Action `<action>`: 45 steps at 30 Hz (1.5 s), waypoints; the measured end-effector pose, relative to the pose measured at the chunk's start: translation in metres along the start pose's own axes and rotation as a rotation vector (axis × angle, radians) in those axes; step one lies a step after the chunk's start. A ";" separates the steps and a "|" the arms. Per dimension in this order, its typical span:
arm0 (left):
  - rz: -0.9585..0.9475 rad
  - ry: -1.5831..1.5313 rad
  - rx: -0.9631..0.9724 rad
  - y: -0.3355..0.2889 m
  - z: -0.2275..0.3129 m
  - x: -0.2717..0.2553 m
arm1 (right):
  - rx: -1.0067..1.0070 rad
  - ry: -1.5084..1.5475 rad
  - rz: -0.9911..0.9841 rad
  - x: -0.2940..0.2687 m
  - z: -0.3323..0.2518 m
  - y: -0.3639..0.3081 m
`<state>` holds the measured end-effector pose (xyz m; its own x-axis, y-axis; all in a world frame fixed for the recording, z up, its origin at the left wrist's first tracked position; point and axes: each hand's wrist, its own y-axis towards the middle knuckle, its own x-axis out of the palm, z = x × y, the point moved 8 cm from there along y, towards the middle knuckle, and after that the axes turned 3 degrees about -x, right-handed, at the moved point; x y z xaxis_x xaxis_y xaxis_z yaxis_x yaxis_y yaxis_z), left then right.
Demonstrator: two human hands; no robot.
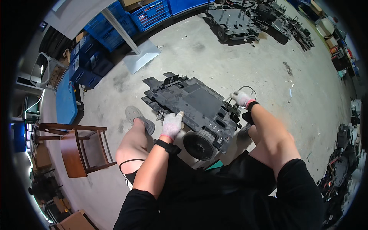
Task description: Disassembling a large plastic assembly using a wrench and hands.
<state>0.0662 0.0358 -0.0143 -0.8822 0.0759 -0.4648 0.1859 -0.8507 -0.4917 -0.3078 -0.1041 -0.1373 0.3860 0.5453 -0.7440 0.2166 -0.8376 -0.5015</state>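
Observation:
A dark grey wheeled chassis (195, 100) with a flat top plate lies in front of me, tilted toward my body. One black wheel (199, 146) shows at its near end, between my legs. My left hand (173, 124), in a white glove, grips the chassis's left edge with the thumb on top; the fingers below are partly hidden. At the right side of the chassis my gloved right hand (241, 99) is closed around a thin black cable (253, 90), which loops out beyond the hand. What lies under the chassis is hidden.
A wooden chair (74, 153) stands at my left. Further off are a metal post base (142, 56), blue crates (150, 16) and dark blue bins (86, 69). More dark chassis parts (233, 21) lie at the back right. Piled parts (341, 168) line the right edge.

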 end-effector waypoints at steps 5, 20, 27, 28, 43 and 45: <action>0.109 -0.014 -0.004 -0.021 -0.003 -0.003 | 0.109 -0.061 -0.089 0.028 -0.031 0.011; -0.054 -0.341 -0.008 0.004 -0.015 0.013 | 0.024 -0.562 -0.376 -0.145 -0.034 -0.063; 0.014 -0.191 -0.029 -0.003 -0.009 0.009 | 0.073 -0.706 0.089 -0.290 -0.048 -0.120; 0.051 -0.169 0.019 0.001 -0.014 0.010 | -0.025 -0.597 0.102 -0.287 -0.072 -0.118; 0.060 -0.153 -0.061 -0.011 -0.020 0.004 | -0.327 -0.270 -0.316 0.002 -0.152 -0.073; 0.065 -0.103 -0.027 -0.011 -0.022 -0.001 | -0.309 -0.373 -0.460 0.015 -0.142 -0.079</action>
<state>0.0740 0.0565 -0.0246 -0.9073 -0.0335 -0.4191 0.2542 -0.8376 -0.4835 -0.1920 -0.0344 -0.0466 -0.1315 0.7776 -0.6149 0.5535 -0.4570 -0.6963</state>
